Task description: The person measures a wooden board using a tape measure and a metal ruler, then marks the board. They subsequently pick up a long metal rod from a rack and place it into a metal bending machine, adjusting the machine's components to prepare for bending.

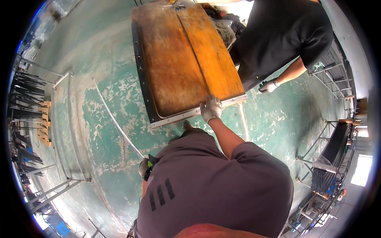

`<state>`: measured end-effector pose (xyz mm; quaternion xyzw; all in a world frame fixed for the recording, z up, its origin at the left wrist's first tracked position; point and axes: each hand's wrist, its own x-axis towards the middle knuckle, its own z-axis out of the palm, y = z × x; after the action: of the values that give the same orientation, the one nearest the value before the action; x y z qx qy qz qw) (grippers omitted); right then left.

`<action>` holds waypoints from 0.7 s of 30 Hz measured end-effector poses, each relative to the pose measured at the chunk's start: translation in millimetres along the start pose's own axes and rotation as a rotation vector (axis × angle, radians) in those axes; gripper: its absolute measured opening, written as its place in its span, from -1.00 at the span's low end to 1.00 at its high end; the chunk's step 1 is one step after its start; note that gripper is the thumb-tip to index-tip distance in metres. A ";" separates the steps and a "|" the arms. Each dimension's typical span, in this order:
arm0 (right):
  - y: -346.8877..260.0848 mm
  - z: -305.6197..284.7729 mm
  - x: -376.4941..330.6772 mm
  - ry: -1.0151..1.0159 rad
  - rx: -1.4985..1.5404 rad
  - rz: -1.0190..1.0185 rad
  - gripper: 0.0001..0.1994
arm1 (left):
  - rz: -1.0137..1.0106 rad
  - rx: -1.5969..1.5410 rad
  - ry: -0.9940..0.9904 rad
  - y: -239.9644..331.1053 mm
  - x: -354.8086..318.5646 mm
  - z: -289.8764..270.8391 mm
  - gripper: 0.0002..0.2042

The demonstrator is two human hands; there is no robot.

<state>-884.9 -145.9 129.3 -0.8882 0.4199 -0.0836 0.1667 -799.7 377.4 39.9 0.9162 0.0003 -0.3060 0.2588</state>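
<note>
My right hand [211, 108], in a pale work glove, is closed at the near edge of a worn wooden tabletop [170, 67]. Its fingers are at the near end of a thin dark strip [192, 53] that runs lengthwise over the wood. Down at my left side, my gloved left hand [142, 168] is wrapped round a black and green tape measure [149, 164], partly hidden by my shirt. Its pale blade [115, 121] reaches out over the floor, bending slightly. At the strip's far end rests a co-worker's gloved hand [184, 3].
The co-worker in black [281, 35] stands at the table's right side, other gloved hand [268, 85] hanging low. A dark perforated rail [143, 75] lines the table's left edge, a pale metal rail [176, 118] its front. Racks of dark profiles [331, 152] stand right; a wooden pallet [45, 123] stands left.
</note>
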 end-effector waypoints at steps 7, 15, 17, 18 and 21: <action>-49.8 18.1 23.4 -0.025 0.077 -0.161 -0.54 | -0.357 -0.562 0.216 88.5 -20.0 -35.5 -0.68; -151.4 57.0 69.6 -0.076 0.084 -0.170 -0.49 | -0.189 -0.902 0.131 129.8 45.9 -95.8 -0.73; -179.0 55.1 76.6 -0.191 0.054 -0.095 -0.48 | -0.165 -0.890 0.091 143.0 74.1 -120.0 -0.73; -191.3 58.4 79.2 -0.251 0.043 -0.060 -0.48 | -0.155 -0.881 0.074 145.6 89.3 -132.9 -0.73; -207.1 72.2 76.2 -0.213 -0.033 0.053 -0.50 | -0.121 -0.888 -0.033 146.4 156.0 -165.6 -0.72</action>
<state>-667.1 -65.9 138.7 -0.8833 0.4245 0.0228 0.1977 -556.8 304.6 134.2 0.7094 0.1811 -0.3055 0.6087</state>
